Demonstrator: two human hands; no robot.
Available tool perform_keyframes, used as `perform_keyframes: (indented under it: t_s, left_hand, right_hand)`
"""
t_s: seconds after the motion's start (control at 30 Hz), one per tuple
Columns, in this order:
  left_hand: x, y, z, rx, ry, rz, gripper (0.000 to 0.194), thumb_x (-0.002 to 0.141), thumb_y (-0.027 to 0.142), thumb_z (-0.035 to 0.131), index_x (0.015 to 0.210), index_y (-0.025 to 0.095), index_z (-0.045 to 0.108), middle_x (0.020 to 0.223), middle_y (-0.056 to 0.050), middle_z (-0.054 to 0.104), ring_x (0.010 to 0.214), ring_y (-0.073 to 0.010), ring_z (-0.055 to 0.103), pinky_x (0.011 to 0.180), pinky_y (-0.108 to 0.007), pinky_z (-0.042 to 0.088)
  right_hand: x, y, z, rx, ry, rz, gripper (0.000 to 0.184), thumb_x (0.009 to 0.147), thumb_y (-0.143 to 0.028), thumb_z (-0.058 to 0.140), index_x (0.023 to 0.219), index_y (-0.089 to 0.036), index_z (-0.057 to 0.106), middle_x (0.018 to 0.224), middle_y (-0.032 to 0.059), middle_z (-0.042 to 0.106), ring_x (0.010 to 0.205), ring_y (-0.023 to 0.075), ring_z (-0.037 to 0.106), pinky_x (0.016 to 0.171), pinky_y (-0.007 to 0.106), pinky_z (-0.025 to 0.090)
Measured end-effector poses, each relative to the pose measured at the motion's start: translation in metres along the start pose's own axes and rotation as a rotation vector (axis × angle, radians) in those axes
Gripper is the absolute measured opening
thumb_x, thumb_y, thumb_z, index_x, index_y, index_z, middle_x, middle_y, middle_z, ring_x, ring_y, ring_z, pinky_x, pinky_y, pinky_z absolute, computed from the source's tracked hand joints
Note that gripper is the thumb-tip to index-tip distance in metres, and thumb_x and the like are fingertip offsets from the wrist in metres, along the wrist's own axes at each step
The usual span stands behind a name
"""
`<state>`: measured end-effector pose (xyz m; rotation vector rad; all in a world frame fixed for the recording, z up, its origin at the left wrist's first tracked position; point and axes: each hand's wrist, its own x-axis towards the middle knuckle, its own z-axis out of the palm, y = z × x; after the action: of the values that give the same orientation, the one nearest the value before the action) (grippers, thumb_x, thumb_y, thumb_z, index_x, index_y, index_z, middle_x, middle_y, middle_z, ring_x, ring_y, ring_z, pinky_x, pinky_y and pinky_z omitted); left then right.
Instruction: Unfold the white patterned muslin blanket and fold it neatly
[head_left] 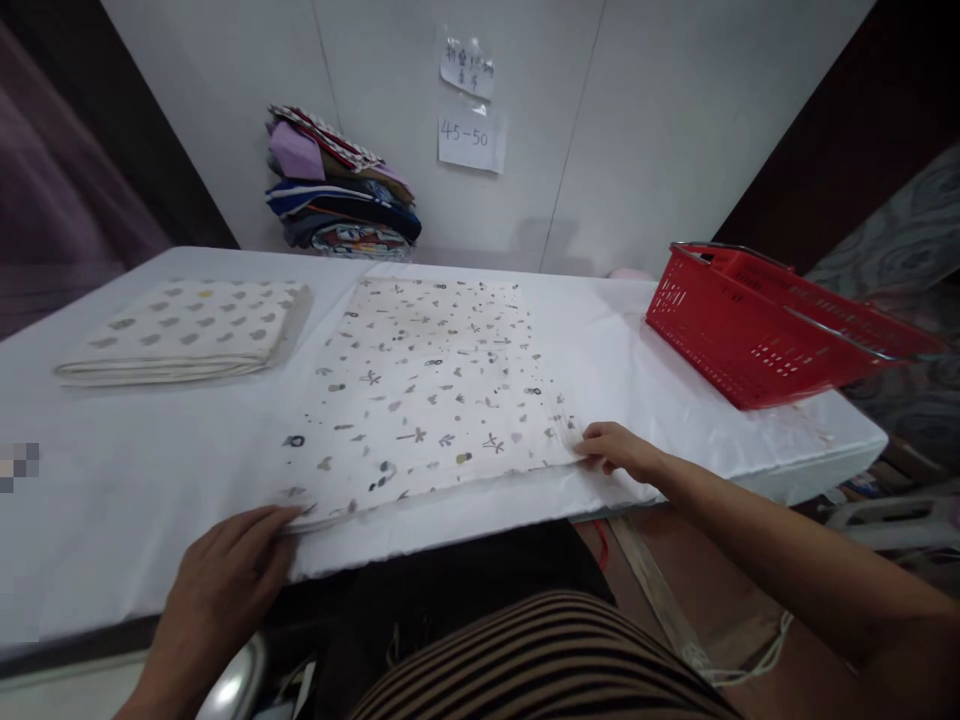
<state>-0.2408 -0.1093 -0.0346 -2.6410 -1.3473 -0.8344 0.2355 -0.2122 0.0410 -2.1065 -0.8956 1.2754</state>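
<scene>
A white cloth (427,390) printed with small palm trees, pineapples and other motifs lies spread flat on the table in front of me. Its near left corner is between the fingertips of my left hand (229,560), whose thumb is partly hidden underneath. My right hand (619,450) pinches the near right corner, with the fingers bent. Between both hands, the near edge of the cloth runs almost straight, close to the table's front edge. Left of it lies a folded cream cloth (191,325) with a grey leaf-like print, apart from both hands.
A red plastic basket (750,325) with metal handles stands on the right end of the white-covered table (600,345). Against the wall at the back left is a stack of folded fabrics (341,190). Two paper notes (471,140) hang on the wall.
</scene>
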Motion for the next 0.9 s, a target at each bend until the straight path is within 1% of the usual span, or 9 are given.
perform_keyframes:
  t_s: [0.13, 0.27, 0.4, 0.53, 0.6, 0.67, 0.73, 0.8, 0.9]
  left_hand:
    - [-0.001, -0.002, -0.007, 0.046, -0.022, -0.022, 0.02, 0.085, 0.033, 0.041, 0.1, 0.028, 0.054, 0.097, -0.003, 0.061, 0.092, -0.0248, 0.058, 0.082, -0.042, 0.047]
    - [0.0, -0.001, -0.016, 0.08, -0.054, -0.017, 0.022, 0.086, 0.033, 0.041, 0.101, 0.027, 0.056, 0.094, -0.002, 0.062, 0.09, -0.0219, 0.058, 0.08, -0.038, 0.048]
    - [0.003, -0.001, -0.02, 0.055, -0.09, -0.011, 0.023, 0.084, 0.031, 0.044, 0.098, 0.023, 0.061, 0.093, -0.004, 0.062, 0.089, -0.0206, 0.057, 0.078, -0.034, 0.048]
    - [0.005, 0.004, -0.026, 0.018, -0.144, -0.008, 0.024, 0.083, 0.027, 0.045, 0.097, 0.019, 0.063, 0.095, -0.007, 0.062, 0.091, -0.0207, 0.056, 0.08, -0.034, 0.047]
    - [0.006, 0.012, -0.03, 0.036, -0.145, -0.009, 0.024, 0.082, 0.025, 0.045, 0.098, 0.019, 0.063, 0.097, -0.007, 0.062, 0.092, -0.022, 0.055, 0.082, -0.037, 0.045]
    - [0.008, 0.025, -0.031, 0.052, -0.133, -0.007, 0.026, 0.081, 0.024, 0.048, 0.103, 0.019, 0.061, 0.102, -0.007, 0.062, 0.097, -0.0236, 0.054, 0.085, -0.041, 0.042]
    - [0.013, 0.044, -0.027, 0.024, -0.126, 0.026, 0.026, 0.082, 0.025, 0.051, 0.106, 0.02, 0.06, 0.105, -0.008, 0.061, 0.101, -0.0237, 0.052, 0.088, -0.042, 0.04]
    - [0.022, 0.064, -0.02, -0.038, -0.146, 0.093, 0.024, 0.084, 0.025, 0.052, 0.106, 0.021, 0.059, 0.104, -0.007, 0.061, 0.1, -0.0221, 0.052, 0.089, -0.041, 0.039]
    - [0.038, 0.091, -0.005, -0.134, -0.197, 0.184, 0.022, 0.086, 0.025, 0.051, 0.106, 0.02, 0.059, 0.104, -0.007, 0.061, 0.099, -0.0206, 0.052, 0.087, -0.039, 0.039]
  right_hand:
    - [0.003, 0.008, -0.002, 0.103, -0.037, 0.033, 0.017, 0.067, -0.025, 0.062, 0.075, -0.018, 0.049, 0.052, -0.0018, 0.054, 0.048, 0.0108, 0.052, 0.041, 0.019, 0.034]
    - [0.006, 0.018, -0.005, 0.135, 0.001, 0.016, 0.026, 0.064, -0.025, 0.062, 0.085, -0.019, 0.048, 0.052, -0.0057, 0.05, 0.044, 0.0087, 0.047, 0.041, 0.019, 0.033]
    - [0.007, 0.021, -0.004, -0.018, 0.046, -0.016, 0.028, 0.067, -0.026, 0.059, 0.092, -0.02, 0.047, 0.052, -0.0067, 0.047, 0.044, 0.0096, 0.047, 0.041, 0.02, 0.034]
    - [0.005, 0.026, -0.003, -0.32, 0.119, -0.136, 0.031, 0.074, -0.032, 0.055, 0.102, -0.02, 0.047, 0.064, -0.0025, 0.056, 0.05, 0.0127, 0.053, 0.047, 0.024, 0.04]
    - [0.002, 0.029, -0.002, -0.587, 0.235, -0.292, 0.036, 0.076, -0.034, 0.053, 0.109, -0.021, 0.049, 0.077, 0.0028, 0.062, 0.064, 0.018, 0.059, 0.055, 0.029, 0.044]
    - [-0.001, 0.03, 0.004, -0.81, 0.379, -0.548, 0.037, 0.079, -0.034, 0.052, 0.114, -0.021, 0.05, 0.095, 0.0088, 0.063, 0.085, 0.0248, 0.06, 0.065, 0.034, 0.047]
    - [-0.005, 0.026, 0.015, -0.901, 0.439, -0.836, 0.032, 0.084, -0.032, 0.047, 0.112, -0.02, 0.054, 0.107, 0.0118, 0.06, 0.099, 0.0272, 0.055, 0.075, 0.038, 0.047]
    - [-0.008, 0.019, 0.032, -0.906, 0.356, -1.066, 0.026, 0.088, -0.028, 0.042, 0.107, -0.019, 0.058, 0.106, 0.0115, 0.06, 0.098, 0.0248, 0.054, 0.08, 0.037, 0.047]
    - [-0.007, 0.004, 0.061, -0.878, 0.178, -1.236, 0.024, 0.09, -0.026, 0.042, 0.103, -0.021, 0.061, 0.1, 0.0093, 0.062, 0.092, 0.022, 0.055, 0.079, 0.036, 0.048]
